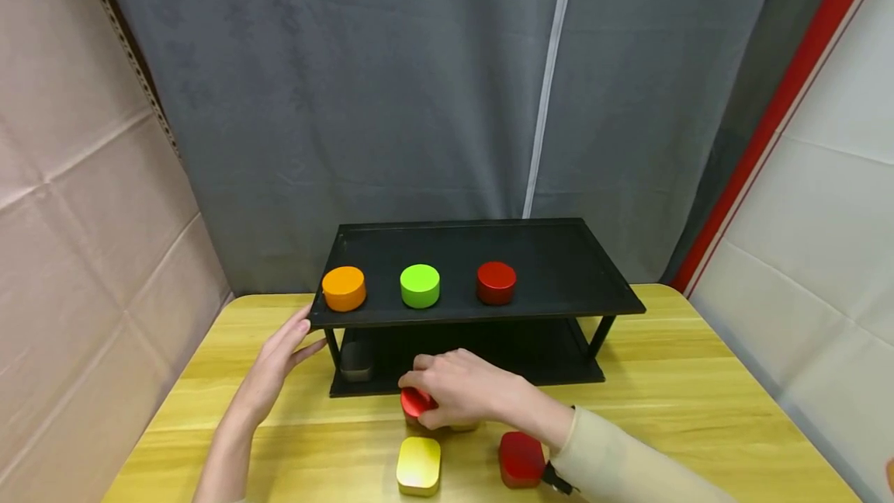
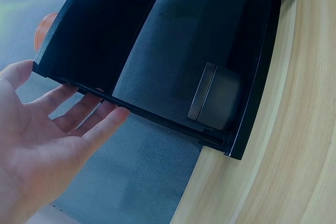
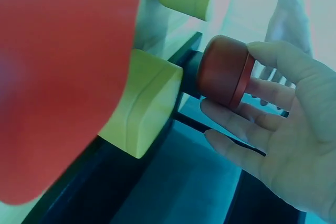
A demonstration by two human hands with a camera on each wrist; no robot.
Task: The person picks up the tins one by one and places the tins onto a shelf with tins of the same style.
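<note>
Pinching round, glossy red tin (image 3: 223,72): right hand (image 1: 464,388); left hand (image 1: 274,363) spread, touching black rack (image 1: 454,243).

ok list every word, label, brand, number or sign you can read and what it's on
None: no readable text shows on the red round container in the right hand, the black two-tier shelf, or the orange round container, green round container and yellow rounded-square container. Hidden sides: unknown.

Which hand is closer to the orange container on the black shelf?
The left hand. It touches the left end of the black shelf, close to the orange container. The right hand is farther away, in front of the shelf, gripping a red container.
</note>
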